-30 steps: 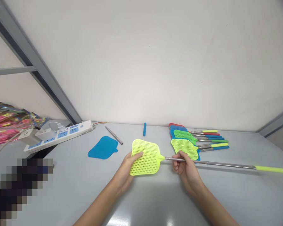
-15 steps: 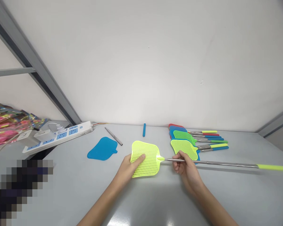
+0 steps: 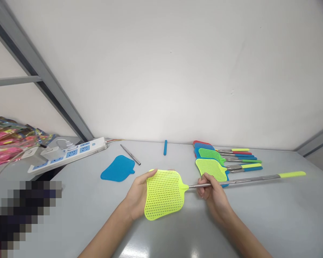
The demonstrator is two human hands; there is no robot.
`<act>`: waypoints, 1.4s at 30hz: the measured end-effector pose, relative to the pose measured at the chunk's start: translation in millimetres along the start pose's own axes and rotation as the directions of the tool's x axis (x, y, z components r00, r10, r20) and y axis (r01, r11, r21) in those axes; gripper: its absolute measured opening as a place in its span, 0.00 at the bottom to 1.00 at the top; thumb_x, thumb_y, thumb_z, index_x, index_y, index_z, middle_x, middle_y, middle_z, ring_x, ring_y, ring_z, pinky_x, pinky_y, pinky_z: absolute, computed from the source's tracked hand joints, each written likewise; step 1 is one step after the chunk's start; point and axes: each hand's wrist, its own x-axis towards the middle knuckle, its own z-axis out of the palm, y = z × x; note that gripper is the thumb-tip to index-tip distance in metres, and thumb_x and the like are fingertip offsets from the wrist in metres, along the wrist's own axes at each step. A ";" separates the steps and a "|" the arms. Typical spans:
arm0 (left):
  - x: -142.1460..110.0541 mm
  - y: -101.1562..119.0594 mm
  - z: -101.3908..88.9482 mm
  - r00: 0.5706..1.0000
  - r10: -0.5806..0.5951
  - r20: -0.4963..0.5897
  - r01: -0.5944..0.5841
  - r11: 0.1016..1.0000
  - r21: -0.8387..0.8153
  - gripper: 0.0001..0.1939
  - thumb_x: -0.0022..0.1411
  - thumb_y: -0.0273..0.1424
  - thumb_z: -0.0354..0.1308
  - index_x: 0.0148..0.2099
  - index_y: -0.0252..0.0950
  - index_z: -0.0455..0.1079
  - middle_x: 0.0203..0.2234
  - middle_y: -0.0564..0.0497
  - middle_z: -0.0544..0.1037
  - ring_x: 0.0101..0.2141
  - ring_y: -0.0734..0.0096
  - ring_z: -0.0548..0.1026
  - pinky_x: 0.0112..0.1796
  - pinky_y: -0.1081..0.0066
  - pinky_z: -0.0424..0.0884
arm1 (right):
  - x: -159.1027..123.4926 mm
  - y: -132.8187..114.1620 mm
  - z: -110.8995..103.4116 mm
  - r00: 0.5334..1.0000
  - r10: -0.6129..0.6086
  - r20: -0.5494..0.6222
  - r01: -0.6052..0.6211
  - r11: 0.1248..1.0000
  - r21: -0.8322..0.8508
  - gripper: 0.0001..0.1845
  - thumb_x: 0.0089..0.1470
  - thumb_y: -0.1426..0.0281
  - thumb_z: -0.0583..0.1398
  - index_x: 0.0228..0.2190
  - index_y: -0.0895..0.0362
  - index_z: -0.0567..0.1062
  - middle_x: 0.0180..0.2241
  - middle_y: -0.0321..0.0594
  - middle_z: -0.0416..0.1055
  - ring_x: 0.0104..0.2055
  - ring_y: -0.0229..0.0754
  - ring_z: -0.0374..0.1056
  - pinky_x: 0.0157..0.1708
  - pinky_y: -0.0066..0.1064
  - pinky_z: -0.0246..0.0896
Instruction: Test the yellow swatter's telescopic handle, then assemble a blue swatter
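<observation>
and here we go, the yellow-green fly swatter point(image 3: 163, 195) is up in both hands, over the grey table point(image 3: 274, 211), its mesh head tipped toward the camera and its steel handle point(image 3: 231, 181) running off to the right, ending in a yellow-green grip point(image 3: 292, 174). the left hand point(image 3: 137, 196) is cupped behind the head, most fingers tucked out of sight, with the thumb point(image 3: 151, 172) over the top edge, pinching the mesh. the right hand point(image 3: 214, 190) is curled closed around the steel handle just below the neck, fingers wrapped underneath. right beside that hand sits a stack of fly swatters point(image 3: 207, 156), green and blue heads overlapping, a red one at the back, their handles fanned out to the right with yellow, red, blue and green grips. further left, a lone blue swatter head point(image 3: 117, 168) lies flat, a bare steel rod point(image 3: 130, 154) just behind it, and a blue grip sleeve point(image 3: 165, 147) sits near the table's far edge. over on the far left, a white power strip point(image 3: 70, 154) carries a plugged-in white charger point(image 3: 52, 152), right next to a heap of pink foil packaging point(image 3: 5, 141).
</observation>
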 end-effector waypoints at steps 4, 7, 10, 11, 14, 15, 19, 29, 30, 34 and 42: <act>1.4 -1.0 2.6 0.995 -0.010 0.099 0.022 0.993 -0.118 0.23 0.54 0.38 0.44 0.49 0.29 0.61 0.40 0.41 0.70 0.42 0.57 0.67 0.42 0.64 0.59 | -0.6 1.4 3.9 1.000 0.011 0.027 -0.011 1.000 0.005 0.18 0.49 0.62 0.49 0.14 0.57 0.60 0.11 0.34 0.56 0.16 0.34 0.50 0.19 0.28 0.45; 4.2 -2.9 -2.1 0.996 0.006 0.086 0.005 0.992 -0.127 0.23 0.54 0.38 0.45 0.49 0.30 0.60 0.40 0.41 0.70 0.41 0.57 0.67 0.41 0.63 0.60 | -2.0 1.1 5.0 1.000 0.009 0.013 -0.009 1.000 0.001 0.18 0.49 0.62 0.49 0.14 0.57 0.60 0.11 0.33 0.55 0.16 0.34 0.49 0.19 0.28 0.44; 6.1 -2.6 -7.9 0.998 0.056 0.035 -0.052 0.993 -0.106 0.20 0.55 0.35 0.46 0.48 0.31 0.62 0.39 0.41 0.70 0.40 0.58 0.69 0.40 0.64 0.62 | -3.0 -1.0 4.2 1.000 0.008 -0.013 -0.008 1.000 -0.004 0.18 0.49 0.61 0.49 0.14 0.57 0.61 0.11 0.33 0.55 0.16 0.33 0.49 0.19 0.28 0.44; 6.3 -2.0 -9.2 0.996 0.084 0.016 -0.082 0.992 -0.094 0.20 0.55 0.34 0.46 0.48 0.30 0.62 0.39 0.41 0.71 0.39 0.58 0.69 0.39 0.64 0.62 | -3.0 -1.9 3.7 1.000 0.009 -0.018 -0.009 1.000 -0.002 0.18 0.49 0.61 0.49 0.14 0.57 0.62 0.12 0.33 0.55 0.16 0.33 0.49 0.19 0.28 0.44; 6.5 -0.7 -10.5 0.985 0.174 -0.018 -0.175 0.983 -0.054 0.17 0.55 0.32 0.47 0.46 0.30 0.64 0.38 0.42 0.71 0.39 0.60 0.69 0.38 0.66 0.64 | -2.1 -3.6 2.4 1.000 0.010 -0.029 -0.010 1.000 0.013 0.18 0.49 0.62 0.50 0.14 0.58 0.63 0.12 0.33 0.55 0.16 0.33 0.49 0.19 0.28 0.44; 6.5 -0.5 -10.4 0.980 0.195 -0.028 -0.196 0.980 -0.040 0.16 0.55 0.31 0.47 0.45 0.30 0.65 0.38 0.43 0.71 0.39 0.60 0.69 0.38 0.66 0.64 | -1.6 -3.8 2.1 0.999 0.012 -0.035 -0.011 1.000 0.021 0.17 0.49 0.62 0.50 0.14 0.58 0.63 0.12 0.33 0.55 0.16 0.33 0.49 0.19 0.28 0.44; 8.5 -0.3 -10.7 0.955 0.274 -0.116 -0.274 0.962 0.014 0.13 0.54 0.31 0.49 0.41 0.31 0.67 0.37 0.45 0.72 0.38 0.62 0.70 0.37 0.68 0.66 | 0.5 -2.6 0.6 0.998 0.022 -0.056 -0.019 0.999 0.047 0.17 0.48 0.62 0.50 0.15 0.58 0.63 0.12 0.33 0.55 0.16 0.33 0.49 0.19 0.28 0.44; 20.5 -9.3 -22.5 0.785 0.531 -0.318 -0.491 0.847 0.203 0.11 0.51 0.33 0.53 0.37 0.34 0.68 0.29 0.51 0.74 0.30 0.73 0.72 0.31 0.77 0.66 | 2.6 0.6 -1.8 0.993 -0.019 -0.119 0.021 1.000 0.023 0.17 0.48 0.61 0.51 0.15 0.58 0.65 0.11 0.33 0.56 0.16 0.33 0.50 0.19 0.27 0.45; 20.3 -11.4 -22.1 0.772 0.551 -0.317 -0.499 0.834 0.235 0.13 0.51 0.34 0.53 0.39 0.35 0.68 0.29 0.51 0.74 0.29 0.73 0.72 0.30 0.77 0.66 | 2.5 1.0 -2.1 0.993 -0.019 -0.120 0.021 1.000 0.020 0.17 0.47 0.61 0.51 0.15 0.58 0.65 0.11 0.33 0.56 0.16 0.33 0.50 0.19 0.27 0.45; 17.0 -18.1 -18.1 0.749 0.603 -0.276 -0.492 0.784 0.377 0.16 0.51 0.38 0.51 0.40 0.34 0.67 0.27 0.51 0.74 0.26 0.73 0.72 0.27 0.77 0.65 | 1.5 2.0 -1.6 0.992 -0.024 -0.123 0.027 0.999 0.020 0.17 0.47 0.61 0.52 0.15 0.58 0.64 0.11 0.33 0.55 0.16 0.33 0.50 0.19 0.27 0.46; 16.4 -22.7 -14.8 0.766 0.522 -0.375 -0.245 0.777 0.580 0.18 0.49 0.43 0.52 0.37 0.35 0.65 0.22 0.51 0.74 0.21 0.69 0.71 0.22 0.73 0.64 | 0.9 3.6 4.4 0.998 0.020 -0.054 -0.017 0.998 0.061 0.18 0.45 0.58 0.52 0.15 0.57 0.63 0.11 0.32 0.54 0.14 0.32 0.50 0.16 0.27 0.45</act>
